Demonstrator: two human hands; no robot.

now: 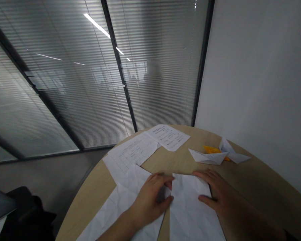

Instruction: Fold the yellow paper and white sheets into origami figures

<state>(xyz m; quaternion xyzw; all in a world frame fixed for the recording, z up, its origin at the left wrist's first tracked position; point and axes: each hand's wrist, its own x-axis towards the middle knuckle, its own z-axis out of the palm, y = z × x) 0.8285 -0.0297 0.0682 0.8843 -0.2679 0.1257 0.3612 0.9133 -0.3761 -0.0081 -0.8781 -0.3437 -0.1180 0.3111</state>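
Observation:
A creased white sheet of paper (188,207) lies on the table in front of me, its lower part running out of view. My left hand (152,197) has its thumb and fingertips at the sheet's left edge, with the wrist over a second creased white sheet (126,197). At the right edge of the first sheet, my right hand (214,190) holds it with fingers at the top corner and thumb on its surface. Beyond that hand sit two folded white paper boats (208,157) (232,151) and an orange folded paper (212,150) partly hidden behind them.
Two printed sheets (135,150) (169,136) lie at the far left of the round wooden table (90,197). A glass partition with blinds (163,83) stands behind it, a white wall (261,93) at the right. A black object (27,214) is at lower left.

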